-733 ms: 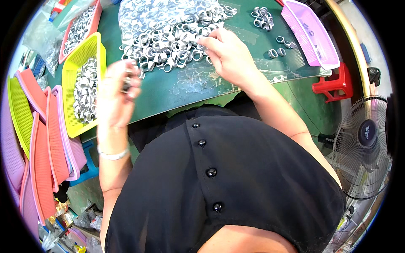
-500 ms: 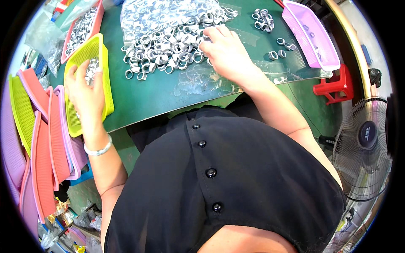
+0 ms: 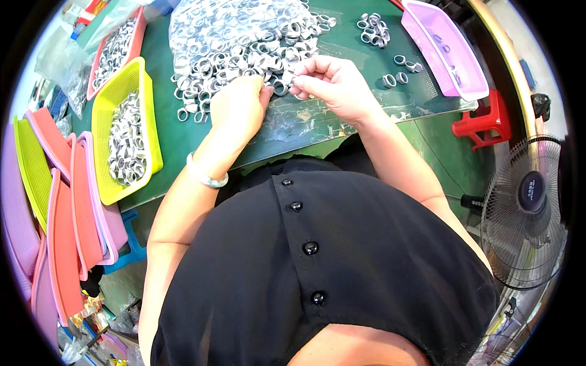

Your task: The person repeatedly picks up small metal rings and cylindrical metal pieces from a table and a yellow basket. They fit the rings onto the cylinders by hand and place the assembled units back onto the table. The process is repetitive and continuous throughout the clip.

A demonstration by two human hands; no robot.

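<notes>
A large heap of silver-grey metal rings (image 3: 210,72) spills from a clear plastic bag (image 3: 213,27) on the green table. At its near edge, my left hand (image 3: 239,108) is closed, its fingertips curled away; whatever they hold is hidden. My right hand (image 3: 342,91) pinches a small metal ring between thumb and fingers, just right of the heap. Both hands are close together over the table's near part. To the left, a yellow-green basket (image 3: 152,137) holds many similar rings (image 3: 127,146).
A red basket (image 3: 139,38) with rings stands far left, a purple basket (image 3: 421,46) with a few rings at right. Loose rings (image 3: 373,29) lie near it. Stacked coloured baskets (image 3: 64,232) lean at left. A red stool (image 3: 485,122) and a fan (image 3: 525,207) stand right.
My left hand has left the yellow-green basket and moved right to the heap. My right hand has drawn slightly nearer and now pinches a ring.
</notes>
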